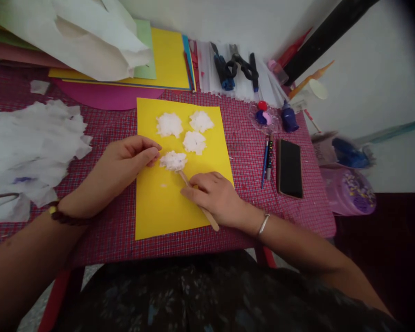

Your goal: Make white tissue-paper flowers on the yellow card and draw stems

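Observation:
My right hand [214, 196] grips a wooden craft stick [210, 218]. The far tip of the stick touches the lower edge of a ragged white paper clump [173, 160] on a yellow sheet [166, 210]. Just left of that clump is my left hand [134, 154], thumb and fingertips pinched together; whether anything small is between them is hidden. Higher on the sheet lie three more fluffy white pieces: one at upper left [169, 125], one at upper right [201, 121] and one below them [194, 142].
Torn white paper [27, 152] is piled on the left of the checked tablecloth [242, 138]. Coloured sheets [169, 57] lie at the back beside black-handled tools [240, 67]. To the right are a phone [290, 168], thin brushes or pens [268, 159] and a glass dish [263, 116].

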